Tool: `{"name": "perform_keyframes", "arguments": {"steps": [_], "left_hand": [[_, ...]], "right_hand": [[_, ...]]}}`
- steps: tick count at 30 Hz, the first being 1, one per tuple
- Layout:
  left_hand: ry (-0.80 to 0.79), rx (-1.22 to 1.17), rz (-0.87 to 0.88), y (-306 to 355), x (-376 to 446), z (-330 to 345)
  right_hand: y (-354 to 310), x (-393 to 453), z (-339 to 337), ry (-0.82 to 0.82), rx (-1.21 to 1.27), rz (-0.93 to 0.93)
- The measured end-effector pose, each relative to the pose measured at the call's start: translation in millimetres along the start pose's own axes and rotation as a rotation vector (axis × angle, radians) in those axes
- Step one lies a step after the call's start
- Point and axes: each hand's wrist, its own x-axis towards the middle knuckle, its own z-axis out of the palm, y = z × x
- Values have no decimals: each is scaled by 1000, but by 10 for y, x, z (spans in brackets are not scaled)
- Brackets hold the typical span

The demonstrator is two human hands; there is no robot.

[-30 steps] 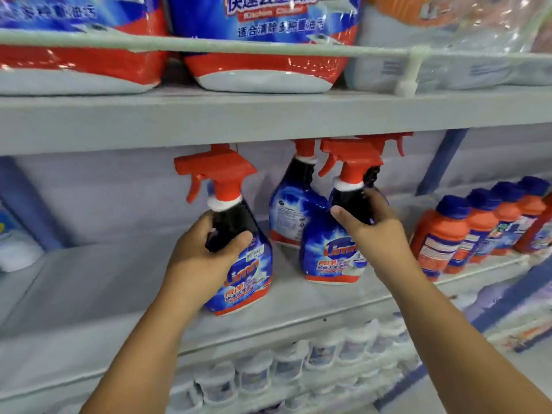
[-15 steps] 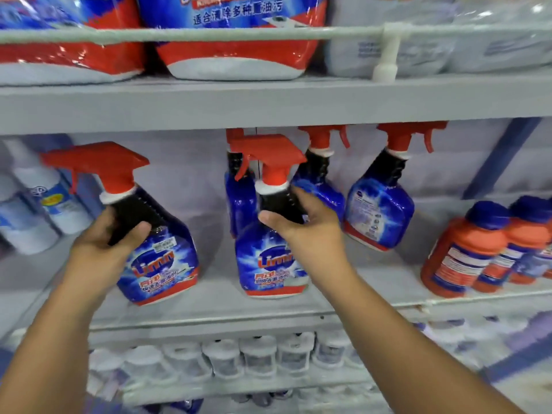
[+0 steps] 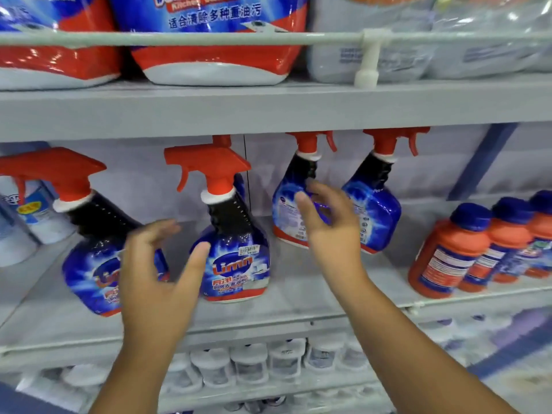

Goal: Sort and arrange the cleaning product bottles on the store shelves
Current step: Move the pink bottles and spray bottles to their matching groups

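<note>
Several blue spray bottles with red triggers stand on the middle shelf (image 3: 298,294). The leftmost spray bottle (image 3: 86,264) leans at the front, and my left hand (image 3: 158,282) hovers just in front of it, fingers spread and holding nothing. A second spray bottle (image 3: 236,252) stands upright at the centre front. My right hand (image 3: 328,225) is open in the air in front of a third spray bottle (image 3: 289,204) further back. A fourth spray bottle (image 3: 373,210) stands to its right.
Orange bottles with blue caps (image 3: 448,255) line the right of the shelf. White bottles (image 3: 33,210) stand at the far left. Large red and blue refill packs (image 3: 209,40) sit on the upper shelf behind a rail. Small white jars (image 3: 248,366) fill the lower shelf.
Both hands have let go of the two front spray bottles, which now stand on the shelf. My right hand has moved up and right toward the back bottles.
</note>
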Motion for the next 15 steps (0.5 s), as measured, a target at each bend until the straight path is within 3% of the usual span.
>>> {"name": "perform_keyframes", "arguments": {"steps": [4, 7, 9, 12, 15], "left_hand": [[-193, -91, -194, -6, 109, 376], [-266, 100, -238, 31, 114, 515], [-237, 102, -241, 17, 98, 559], [-224, 56, -252, -43, 109, 535], [-171, 35, -248, -127, 169, 434]], "right_hand": [[198, 571, -574, 300, -267, 14], [375, 852, -757, 145, -319, 196], [449, 904, -776, 59, -408, 198], [435, 910, -816, 64, -568, 138], [367, 740, -876, 43, -698, 200]]}}
